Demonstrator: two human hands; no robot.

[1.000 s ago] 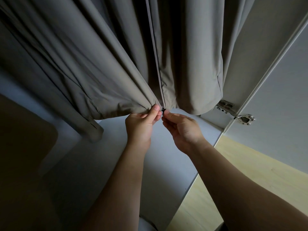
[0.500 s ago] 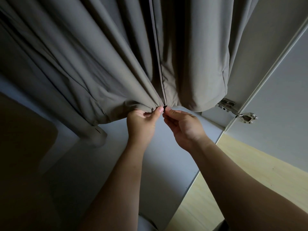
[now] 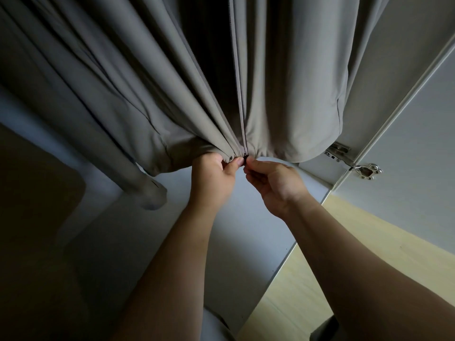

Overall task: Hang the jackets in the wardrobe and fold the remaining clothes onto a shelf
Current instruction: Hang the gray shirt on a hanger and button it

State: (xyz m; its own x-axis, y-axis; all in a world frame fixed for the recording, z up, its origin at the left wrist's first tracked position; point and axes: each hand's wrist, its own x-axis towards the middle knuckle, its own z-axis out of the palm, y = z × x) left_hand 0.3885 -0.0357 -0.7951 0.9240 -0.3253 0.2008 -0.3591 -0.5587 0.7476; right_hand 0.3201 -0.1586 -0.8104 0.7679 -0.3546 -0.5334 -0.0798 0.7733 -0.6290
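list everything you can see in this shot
jacket: one, grey-brown, hanging in the wardrobe, zip open above the hem
zip slider: one, dark, at the jacket's bottom hem
wardrobe base: one, grey, under the jacket
wardrobe door: one, pale grey, open at right
hinge: one, silver, on the door
floor: pale wood, lower right
left hand: one, pinching the hem beside the zip
right hand: one, pinching the zip slider

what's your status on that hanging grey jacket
Left hand pinching hem of hanging grey fabric jacket. Right hand pinching small dark zip slider at hem; zip open above. Nothing blocking the hands.
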